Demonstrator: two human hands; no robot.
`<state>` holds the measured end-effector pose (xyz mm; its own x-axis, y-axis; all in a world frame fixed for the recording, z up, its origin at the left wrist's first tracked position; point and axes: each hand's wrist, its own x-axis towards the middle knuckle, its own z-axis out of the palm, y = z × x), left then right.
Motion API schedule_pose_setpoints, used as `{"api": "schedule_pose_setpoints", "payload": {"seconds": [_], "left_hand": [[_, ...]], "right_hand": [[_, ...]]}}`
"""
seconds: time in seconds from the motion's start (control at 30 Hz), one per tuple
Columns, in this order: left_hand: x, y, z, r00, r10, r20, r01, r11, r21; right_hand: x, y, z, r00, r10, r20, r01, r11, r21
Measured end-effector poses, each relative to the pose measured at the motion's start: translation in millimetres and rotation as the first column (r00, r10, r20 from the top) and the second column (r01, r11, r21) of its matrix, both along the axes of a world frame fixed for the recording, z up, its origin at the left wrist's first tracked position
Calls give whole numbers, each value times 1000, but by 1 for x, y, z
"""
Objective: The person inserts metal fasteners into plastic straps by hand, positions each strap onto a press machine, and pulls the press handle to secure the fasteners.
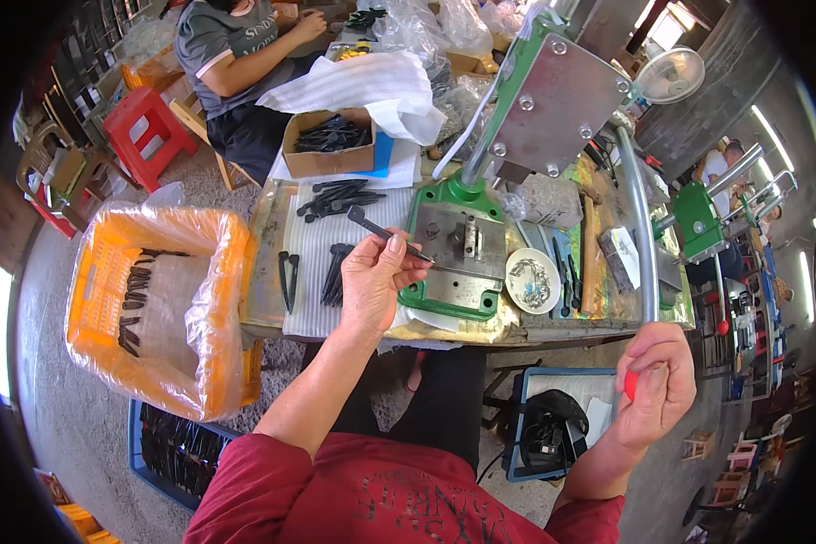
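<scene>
My left hand pinches a slim black rod-shaped part with a rounded head, its thin end beside the metal fixture plate of a green hand press. My right hand is wrapped round the red knob at the low end of the press's long steel lever. On the white foam sheet lie similar black parts: a pile at the back, a bundle beside my left wrist, and a pair farther left.
A cardboard box of black parts stands behind. Right of the press are a bowl of small metal pieces and a hammer. A plastic-lined orange crate stands left, blue bins below. Another person sits at the far left.
</scene>
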<state>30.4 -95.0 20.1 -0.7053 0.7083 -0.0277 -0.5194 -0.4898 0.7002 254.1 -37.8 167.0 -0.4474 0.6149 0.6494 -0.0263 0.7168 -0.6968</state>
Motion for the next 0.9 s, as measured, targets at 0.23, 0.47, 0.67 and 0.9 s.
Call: {"api": "schedule_pose_setpoints", "payload": {"seconds": [0.23,0.47,0.67,0.9], "left_hand": [[-3,-11,-10,998,57,-13,-57,998,-27],[-9,-18,-14,995,85,-43,-86,996,-12],[-11,-23,-12,994,108,-28,-109,993,-40],[-16,-28,-21,989,149,-25,-150,987,-55]], "right_hand": [[0,2,-5,997,65,-39,-64,998,27],[-2,4,-11,994,20,-107,-14,998,53],[-2,4,-17,988,-39,-148,55,993,105],[-1,8,-33,928,-80,-364,121,988,94]]}}
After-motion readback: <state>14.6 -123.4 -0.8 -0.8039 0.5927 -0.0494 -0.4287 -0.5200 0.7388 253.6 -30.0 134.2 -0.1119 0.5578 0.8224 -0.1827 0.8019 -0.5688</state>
